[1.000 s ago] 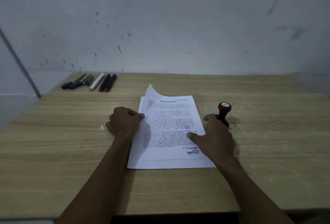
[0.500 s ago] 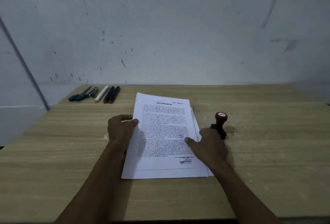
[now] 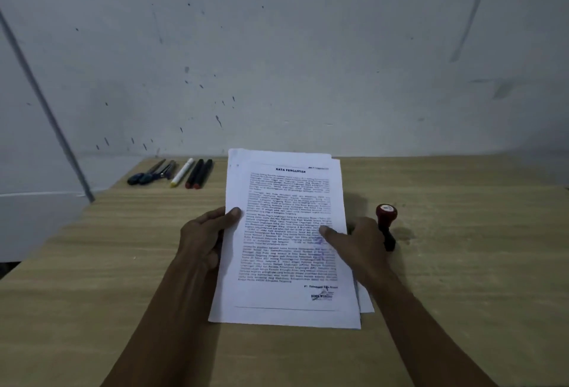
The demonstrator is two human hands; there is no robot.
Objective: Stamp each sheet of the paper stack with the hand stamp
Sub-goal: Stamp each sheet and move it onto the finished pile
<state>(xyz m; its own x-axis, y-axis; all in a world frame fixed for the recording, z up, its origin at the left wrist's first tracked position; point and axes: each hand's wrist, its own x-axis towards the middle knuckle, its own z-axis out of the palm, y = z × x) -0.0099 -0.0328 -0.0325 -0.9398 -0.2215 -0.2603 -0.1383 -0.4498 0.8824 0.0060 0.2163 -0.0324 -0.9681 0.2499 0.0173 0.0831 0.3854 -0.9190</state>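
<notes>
The left hand [image 3: 204,240] grips the stack [image 3: 289,232] at its left edge, thumb on top; the right hand [image 3: 357,245] pinches the right edge, thumb over a faint purple mark. The stack is lifted off the table [image 3: 462,278], so squaring it probably wants even pressure from both sides. The stamp [image 3: 386,225] stands upright just right, near enough to knock. Pens [image 3: 181,172] lie far left.
</notes>
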